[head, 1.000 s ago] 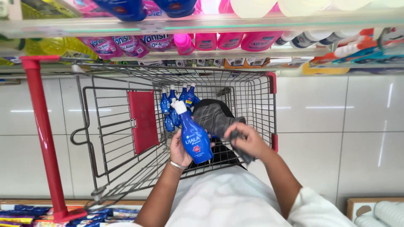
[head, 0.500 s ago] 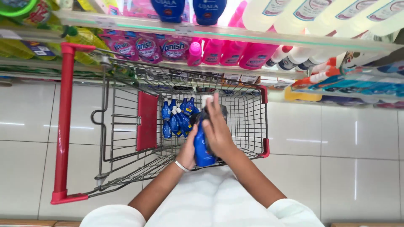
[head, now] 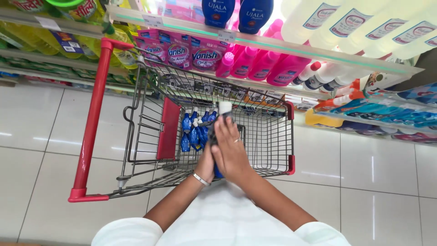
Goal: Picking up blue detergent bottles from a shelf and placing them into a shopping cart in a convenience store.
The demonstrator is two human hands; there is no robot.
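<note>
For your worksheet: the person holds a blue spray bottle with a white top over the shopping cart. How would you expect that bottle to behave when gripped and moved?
The blue spray bottle is probably rigid plastic, since it keeps its shape under both the left hand and right hand. Its smooth surface may be somewhat slippery. It is tall and narrow with a white top, so it would likely tip on the cart's wire floor.

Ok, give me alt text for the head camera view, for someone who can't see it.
Two hands, left hand and right hand, together hold a blue spray bottle with a white top above a red-handled wire shopping cart that has more blue spray bottles inside. Behind the cart, shelves carry pink, blue and white bottles over a white tiled floor.
</note>
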